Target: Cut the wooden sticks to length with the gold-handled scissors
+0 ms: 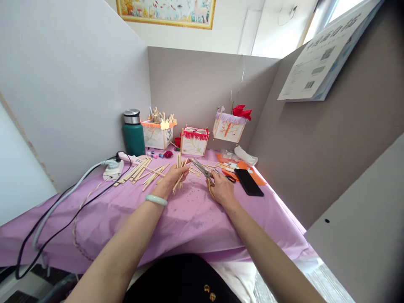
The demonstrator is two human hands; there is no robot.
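My left hand (176, 176), with a pale green bangle (156, 200) at the wrist, is closed around a small bunch of light wooden sticks (179, 162). In my right hand (222, 188) is a pair of scissors (202, 168) with gold-coloured handles. The blades point up and left toward the sticks; whether they touch one is too small to tell. Several loose wooden sticks (134, 172) lie on the purple cloth (189, 219) left of my left hand. Small dark bits are scattered on the cloth between my hands.
At the back stand a green bottle (134, 136), a stick-filled box (154, 138) and a red-fringed box (193, 145). A lilac-fringed box (229, 128) hangs nearby. A black phone (248, 182) overlaps orange sheets (260, 179) on the right. Cables run from a power strip (113, 170) at left.
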